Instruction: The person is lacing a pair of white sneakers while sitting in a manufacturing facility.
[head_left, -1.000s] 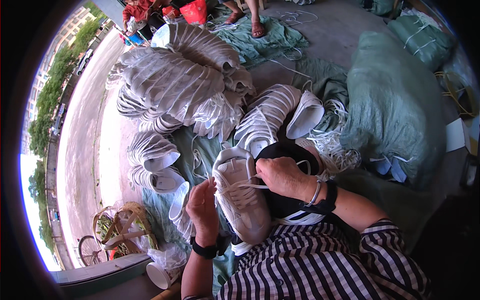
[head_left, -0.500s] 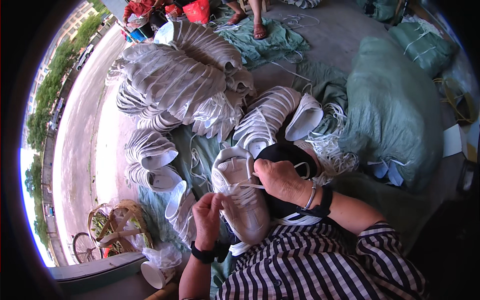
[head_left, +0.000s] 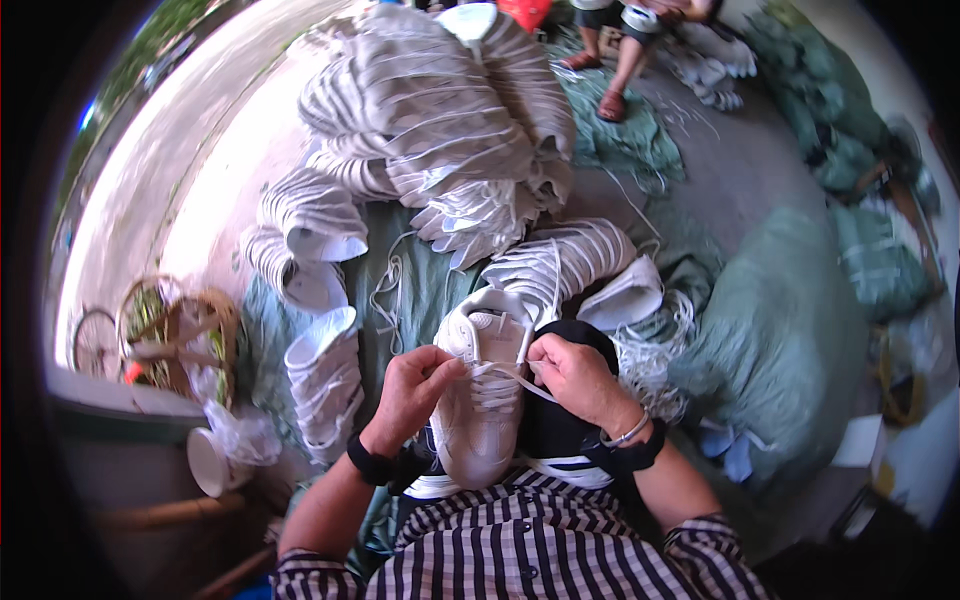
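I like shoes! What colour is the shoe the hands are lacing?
White leather sneaker with white laces, clearest in the head view.

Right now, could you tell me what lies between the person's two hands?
In the head view, the white shoe lies between the left hand and the right hand, with its white lace stretched across.

Shoe (head_left: 485, 420) heel hidden by lap; lace (head_left: 500, 372) ends inside fingers (head_left: 440, 370).

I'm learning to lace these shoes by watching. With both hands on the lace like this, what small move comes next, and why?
Probably draw both lace ends outward to snug the crossing. The left hand and right hand each pinch an end over the white shoe, and the lace looks slack.
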